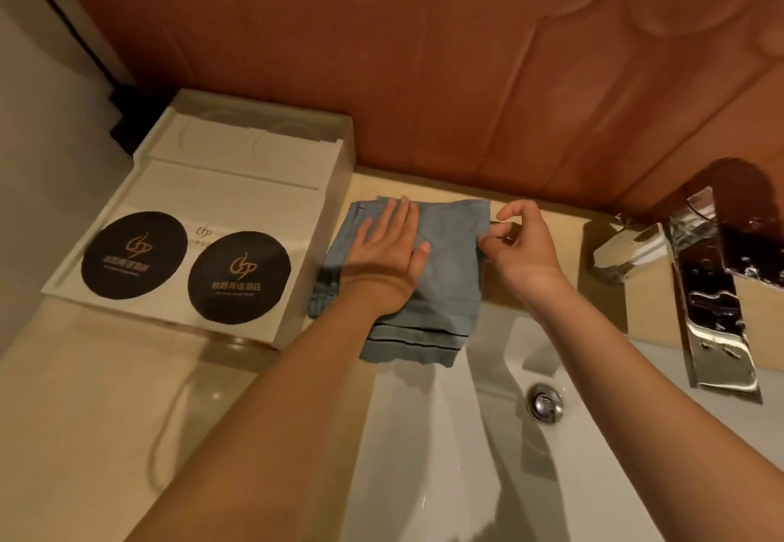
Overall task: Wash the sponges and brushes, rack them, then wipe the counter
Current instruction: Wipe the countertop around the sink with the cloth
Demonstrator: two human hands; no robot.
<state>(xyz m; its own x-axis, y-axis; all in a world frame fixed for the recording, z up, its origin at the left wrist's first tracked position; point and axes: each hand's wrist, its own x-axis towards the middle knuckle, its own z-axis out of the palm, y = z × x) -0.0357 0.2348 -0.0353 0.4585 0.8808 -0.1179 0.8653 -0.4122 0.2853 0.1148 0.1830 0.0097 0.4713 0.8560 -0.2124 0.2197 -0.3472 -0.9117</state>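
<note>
Toward the back edge of the counter [106, 372], between a white tray and the faucet: a blue-grey cloth [449, 270], folded in layers, with a dark stripe along the near hem, draped there over the rim of the sink [424, 456]. Pressed flat on its left half by the left hand [390, 253], fingers straight and close together, thumb spread to the right, nothing gripped. Pinched at its right edge, near the far corner, between thumb and forefinger of the right hand [519, 244], remaining fingers loosely curled above. Both forearms bare, reaching in from the near side, the right one across the basin.

Just left of the cloth, at the counter's left end and tight to the back wall: the tray [237, 185], shallow and stepped, with two black round coasters [134, 254] side by side in its near part, each with a gold emblem and lettering. Faint round recesses in the far part.

Near right: white basin with a chrome drain [544, 402]. At the back right corner: mirror-bright faucet [717, 287], angular. Behind everything, a reddish-brown wall panel [382, 54].
</note>
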